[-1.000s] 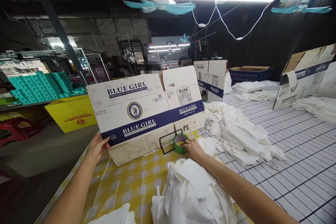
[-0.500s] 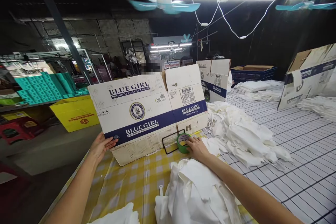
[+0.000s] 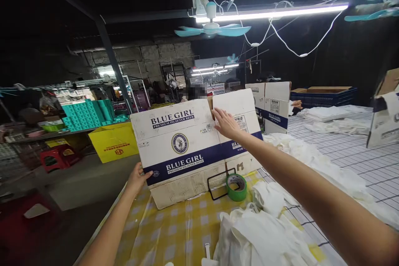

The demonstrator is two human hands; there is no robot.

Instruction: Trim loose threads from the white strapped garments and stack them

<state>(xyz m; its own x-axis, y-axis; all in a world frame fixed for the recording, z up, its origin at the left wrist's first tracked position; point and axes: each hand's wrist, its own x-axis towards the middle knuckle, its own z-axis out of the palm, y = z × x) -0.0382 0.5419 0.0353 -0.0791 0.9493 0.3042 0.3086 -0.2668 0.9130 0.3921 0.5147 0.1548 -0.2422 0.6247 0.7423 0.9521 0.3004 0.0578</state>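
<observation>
An opened-out cardboard box (image 3: 174,170), white and blue with BLUE GIRL print, stands upright across the table. My left hand (image 3: 137,179) is closed on its lower left edge, thumb on the front and fingers behind. Near the slit between the two upper flaps, my right hand (image 3: 226,124) lies against the cardboard with fingers stretched out and holds nothing. A green tape roll (image 3: 237,194) sits at the foot of the cardboard, beside a black wire frame (image 3: 213,194). White cloth pieces (image 3: 258,237) are heaped in front.
Yellow checked cloth (image 3: 177,232) covers the near table. More white fabric (image 3: 318,170) spreads over the gridded cover at right. Other cardboard panels (image 3: 276,106) stand farther back, with another person's hand (image 3: 297,104) behind one. A yellow bag (image 3: 114,143) stands left.
My right hand has left the tape roll and moved up to the cardboard's upper part. My left hand keeps its hold on the left edge. The view has shifted left.
</observation>
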